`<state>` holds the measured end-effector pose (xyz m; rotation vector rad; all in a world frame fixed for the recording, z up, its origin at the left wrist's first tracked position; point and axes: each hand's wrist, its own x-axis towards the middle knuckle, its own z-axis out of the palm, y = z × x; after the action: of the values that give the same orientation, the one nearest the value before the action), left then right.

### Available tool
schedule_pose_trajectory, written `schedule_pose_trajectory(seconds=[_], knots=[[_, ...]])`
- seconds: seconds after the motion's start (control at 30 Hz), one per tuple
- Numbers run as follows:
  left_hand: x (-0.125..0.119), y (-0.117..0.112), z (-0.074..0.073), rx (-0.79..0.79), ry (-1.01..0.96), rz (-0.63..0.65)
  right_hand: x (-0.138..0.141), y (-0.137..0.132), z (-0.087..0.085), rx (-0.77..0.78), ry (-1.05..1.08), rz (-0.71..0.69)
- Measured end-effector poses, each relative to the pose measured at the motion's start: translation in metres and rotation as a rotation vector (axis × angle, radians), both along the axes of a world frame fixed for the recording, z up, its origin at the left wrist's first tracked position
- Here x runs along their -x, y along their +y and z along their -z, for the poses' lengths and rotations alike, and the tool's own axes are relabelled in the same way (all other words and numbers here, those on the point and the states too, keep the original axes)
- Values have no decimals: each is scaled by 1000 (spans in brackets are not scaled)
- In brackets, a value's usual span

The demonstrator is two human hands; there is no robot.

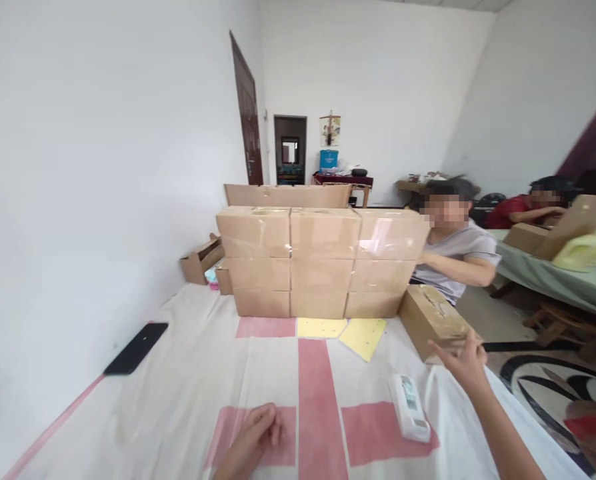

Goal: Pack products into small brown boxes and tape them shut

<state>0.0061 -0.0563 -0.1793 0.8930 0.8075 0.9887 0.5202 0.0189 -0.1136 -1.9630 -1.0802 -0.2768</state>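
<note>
At 4 o'clock, by the edge of the tabletop (168,413), the right hand (464,363) grips the near end of a taped carton (431,319) between spread thumb and fingers, best kept level beside the stacked boxes (323,270), while the left hand (259,427) curls loosely near 6 o'clock.

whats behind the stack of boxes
Behind the stack of boxes, a cardboard panel pokes up, with a co-worker's forearm at the right. The stack covers the panel's lower part and the forearm's end; anything else there is hidden.
</note>
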Motion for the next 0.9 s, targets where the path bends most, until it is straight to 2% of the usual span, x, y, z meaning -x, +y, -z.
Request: schedule_pose_trajectory(seconds=[0.07,0.13,0.2,0.27,0.3,0.4,0.5,0.57,0.6,0.67,0.73,0.8,0.9], knots=[[33,-1,-12,0,80,246,24,23,-12,74,16,-25],[80,7,-31,-19,219,445,61,38,-27,82,-60,-82],[135,29,-52,-32,373,453,113,51,-41,38,-156,-242],[187,67,-70,-50,447,262,179,65,-48,-11,-210,-487],[210,91,-76,-48,445,105,216,73,-49,-11,-212,-619],[258,179,-82,-131,433,-488,332,97,-44,61,-159,-983],[285,270,-75,-124,464,-774,448,126,-33,118,29,-1273],[297,321,-68,-146,480,-919,522,153,-26,171,323,-1361],[301,342,-63,-169,482,-984,557,169,-22,213,555,-1334],[308,372,-52,-221,469,-1097,622,206,-13,299,1118,-1117],[313,392,-36,-264,445,-1189,678,244,-2,318,1313,-996],[318,405,-14,-277,432,-1253,721,281,12,308,1404,-942],[325,420,19,-251,462,-1293,759,326,36,287,1537,-871]])
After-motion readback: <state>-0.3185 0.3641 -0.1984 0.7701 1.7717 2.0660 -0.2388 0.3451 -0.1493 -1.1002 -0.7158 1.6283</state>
